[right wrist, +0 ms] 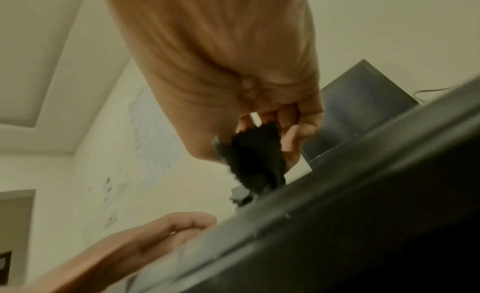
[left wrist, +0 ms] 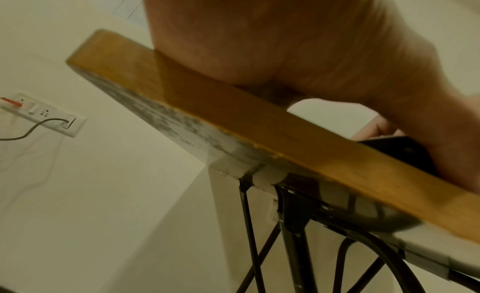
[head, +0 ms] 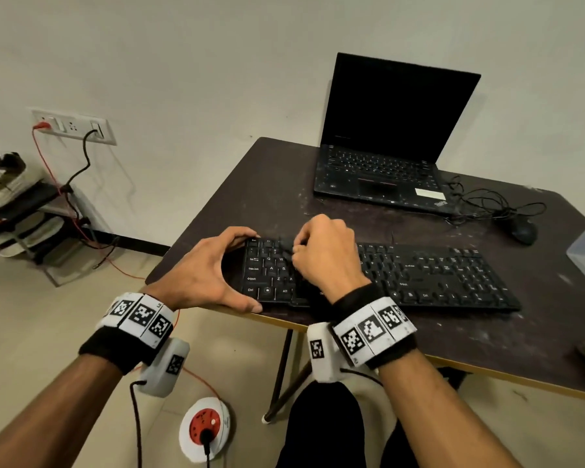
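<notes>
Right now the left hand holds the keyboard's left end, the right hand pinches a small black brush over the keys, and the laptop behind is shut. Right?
No: the laptop is open, its dark screen up, as the head view shows. The rest holds: left hand on the left end of the keyboard, right hand pinching the small black brush over the keys.

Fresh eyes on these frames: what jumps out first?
Two hands work on the black keyboard at the near edge of the dark table. The left hand grips its left end, and the right hand pinches a black bristly tuft, likely a small brush, over the keys. Behind them an open laptop stands with a dark screen.
</notes>
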Motion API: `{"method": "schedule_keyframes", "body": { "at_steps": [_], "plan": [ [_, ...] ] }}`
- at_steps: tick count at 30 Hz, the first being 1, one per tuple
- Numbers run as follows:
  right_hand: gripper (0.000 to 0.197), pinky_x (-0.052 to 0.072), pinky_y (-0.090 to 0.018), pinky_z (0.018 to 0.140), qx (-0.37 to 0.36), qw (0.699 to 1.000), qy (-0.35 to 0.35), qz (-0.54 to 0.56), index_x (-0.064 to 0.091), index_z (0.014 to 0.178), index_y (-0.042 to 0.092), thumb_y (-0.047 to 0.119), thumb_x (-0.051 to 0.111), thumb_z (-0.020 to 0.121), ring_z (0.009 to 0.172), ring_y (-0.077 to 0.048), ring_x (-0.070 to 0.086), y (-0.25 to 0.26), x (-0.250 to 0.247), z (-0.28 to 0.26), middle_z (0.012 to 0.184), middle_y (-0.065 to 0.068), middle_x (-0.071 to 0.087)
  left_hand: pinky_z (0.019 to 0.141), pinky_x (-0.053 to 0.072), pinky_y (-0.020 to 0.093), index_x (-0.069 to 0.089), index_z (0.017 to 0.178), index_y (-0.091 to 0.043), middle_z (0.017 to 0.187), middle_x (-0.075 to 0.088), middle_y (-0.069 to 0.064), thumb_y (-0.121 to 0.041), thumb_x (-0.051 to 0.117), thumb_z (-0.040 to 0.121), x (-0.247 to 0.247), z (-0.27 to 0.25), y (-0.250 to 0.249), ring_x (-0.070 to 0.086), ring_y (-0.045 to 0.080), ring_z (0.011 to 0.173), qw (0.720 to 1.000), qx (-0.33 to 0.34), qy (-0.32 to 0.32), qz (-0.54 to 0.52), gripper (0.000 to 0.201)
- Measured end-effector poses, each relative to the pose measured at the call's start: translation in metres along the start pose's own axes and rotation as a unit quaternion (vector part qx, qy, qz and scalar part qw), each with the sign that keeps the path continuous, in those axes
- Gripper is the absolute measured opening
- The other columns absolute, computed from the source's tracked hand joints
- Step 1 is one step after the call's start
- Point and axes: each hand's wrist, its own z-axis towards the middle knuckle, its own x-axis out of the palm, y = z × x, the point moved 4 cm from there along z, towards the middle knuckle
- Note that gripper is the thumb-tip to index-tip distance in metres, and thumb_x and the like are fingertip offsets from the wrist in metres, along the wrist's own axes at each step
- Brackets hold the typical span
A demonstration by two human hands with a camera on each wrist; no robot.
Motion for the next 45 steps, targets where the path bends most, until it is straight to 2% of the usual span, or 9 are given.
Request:
{"method": "schedule_keyframes", "body": {
  "at_steps": [6, 12, 20, 25, 29, 34, 37, 41, 45],
  "plan": [
    [0.023, 0.055, -0.038, 0.087, -0.137, 0.986, 0.092, -0.031, 0.074, 0.115, 0.012, 0.013, 0.071, 0.092, 0.111, -0.038, 0.069, 0.064, 0.029, -0.011, 0.116, -0.015, 0.073, 0.103, 0.053, 0.045, 0.053, 0.132, -0.033, 0.121, 0.072, -0.007, -0.027, 0.107, 0.046, -0.003, -0.001, -0.002, 0.068, 0.011, 0.115, 1.000, -0.003, -0.008, -0.002, 0.103],
    [0.019, 0.057, -0.039, 0.097, -0.004, 0.999, 0.031, -0.041, 0.074, 0.106, 0.012, 0.010, 0.070, 0.088, 0.116, -0.038, 0.066, -0.007, -0.010, 0.020, 0.118, -0.015, 0.072, 0.115, 0.047, 0.043, 0.051, 0.139, -0.033, 0.134, 0.066, -0.012, -0.040, 0.107, 0.041, 0.000, 0.000, -0.003, 0.062, 0.008, 0.127, 1.000, -0.002, -0.006, -0.020, 0.114],
    [0.018, 0.058, -0.032, 0.094, 0.012, 0.999, 0.045, 0.012, 0.081, 0.082, 0.018, 0.008, 0.067, 0.086, 0.106, -0.026, 0.072, -0.028, -0.013, 0.029, 0.099, -0.002, 0.079, 0.115, 0.046, 0.038, 0.052, 0.138, -0.030, 0.133, 0.066, -0.013, -0.028, 0.108, 0.044, -0.001, -0.001, -0.005, 0.062, 0.006, 0.127, 1.000, -0.002, -0.001, -0.025, 0.110],
    [0.017, 0.061, -0.039, 0.090, -0.087, 0.992, 0.093, -0.025, 0.078, 0.081, 0.019, 0.006, 0.068, 0.083, 0.100, -0.029, 0.070, 0.004, 0.007, 0.021, 0.096, -0.005, 0.075, 0.113, 0.047, 0.037, 0.051, 0.138, -0.030, 0.132, 0.067, -0.012, -0.023, 0.107, 0.046, -0.002, -0.001, -0.004, 0.063, 0.008, 0.126, 1.000, -0.006, 0.005, -0.028, 0.108],
    [0.013, 0.061, -0.044, 0.096, -0.014, 0.996, 0.059, -0.060, 0.078, 0.089, 0.017, 0.010, 0.068, 0.086, 0.107, -0.032, 0.069, -0.036, -0.019, 0.046, 0.106, -0.009, 0.075, 0.112, 0.047, 0.028, 0.052, 0.137, -0.030, 0.132, 0.067, -0.014, -0.023, 0.107, 0.046, -0.002, -0.001, -0.003, 0.062, 0.004, 0.126, 1.000, -0.003, 0.002, -0.025, 0.107],
    [0.016, 0.056, -0.027, 0.087, -0.073, 0.993, 0.093, -0.021, 0.080, 0.080, 0.020, 0.012, 0.068, 0.087, 0.096, -0.022, 0.073, -0.013, -0.006, 0.043, 0.094, -0.001, 0.079, 0.113, 0.046, 0.035, 0.053, 0.137, -0.032, 0.132, 0.067, -0.012, -0.027, 0.107, 0.046, -0.002, 0.000, 0.000, 0.062, 0.007, 0.126, 1.000, -0.003, 0.004, -0.023, 0.107],
    [0.012, 0.056, -0.029, 0.084, -0.103, 0.987, 0.120, -0.019, 0.080, 0.086, 0.019, 0.010, 0.071, 0.089, 0.095, -0.021, 0.070, -0.001, 0.002, 0.039, 0.088, 0.003, 0.072, 0.112, 0.046, 0.035, 0.053, 0.137, -0.032, 0.132, 0.067, -0.012, -0.023, 0.107, 0.047, -0.002, -0.001, -0.001, 0.062, 0.008, 0.126, 1.000, -0.003, 0.005, -0.030, 0.106],
    [0.016, 0.062, -0.038, 0.092, -0.007, 0.994, 0.083, -0.076, 0.079, 0.092, 0.014, 0.013, 0.063, 0.091, 0.103, -0.030, 0.072, -0.054, -0.031, 0.058, 0.105, -0.009, 0.077, 0.109, 0.045, 0.026, 0.054, 0.135, -0.030, 0.131, 0.067, -0.014, -0.021, 0.107, 0.046, -0.001, -0.001, -0.003, 0.062, 0.005, 0.125, 1.000, -0.003, 0.002, -0.030, 0.104],
    [0.017, 0.055, -0.026, 0.082, -0.057, 0.992, 0.106, -0.039, 0.083, 0.087, 0.017, 0.011, 0.067, 0.092, 0.097, -0.022, 0.074, -0.028, -0.018, 0.053, 0.097, -0.004, 0.080, 0.110, 0.046, 0.028, 0.054, 0.136, -0.030, 0.131, 0.068, -0.012, -0.021, 0.107, 0.046, -0.002, 0.000, -0.002, 0.063, 0.006, 0.125, 1.000, -0.007, 0.007, -0.030, 0.105]
  ]
}}
